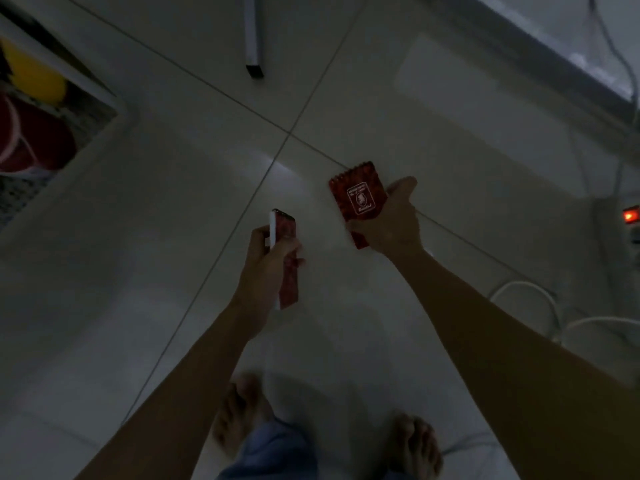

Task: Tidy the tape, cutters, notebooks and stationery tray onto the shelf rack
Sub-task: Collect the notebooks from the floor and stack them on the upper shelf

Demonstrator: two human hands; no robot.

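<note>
I look down at a dim tiled floor with both arms stretched out. My right hand point(389, 221) grips a small red spiral notebook point(358, 194), its cover with a white emblem facing up. My left hand point(268, 261) holds a second red notebook point(288, 258) edge-on, so its white page edge shows. The two notebooks are apart, roughly a hand's width between them. At the far left a white shelf rack point(86, 140) with a mesh tray carries a yellow and a red roll-like object point(34, 133), both blurred.
A white rack leg point(252, 36) stands on the floor at top centre. White cables point(540, 306) and a power strip with a lit red switch point(630, 216) lie at the right. My bare feet point(239, 414) are at the bottom.
</note>
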